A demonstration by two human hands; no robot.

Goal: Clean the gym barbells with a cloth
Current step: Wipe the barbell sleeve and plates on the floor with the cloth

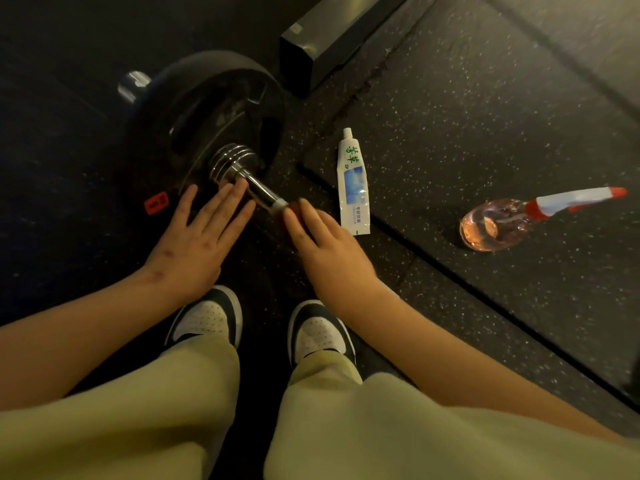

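On the dark speckled floor [485,109], seen from the head camera, a barbell [254,188] is lying with its chrome shaft pointing toward the viewer and a black plate [207,116] standing upright on it. The left hand [201,237] is being held flat with fingers spread, its fingertips touching the shaft just below the ribbed collar; nothing is being gripped by it. The right hand [322,237] is being held loosely, fingers extended, with a small reddish-brown thing under the fingertips beside the shaft; whether that is the cloth, or whether it is truly being gripped, cannot be told. A white tube [353,181] is lying just right of the right hand. A spray bottle [502,221] of pinkish liquid is lying on its side, well apart to the right. Two shoes [207,317] and pale trousers [138,427] are being shown below the hands.
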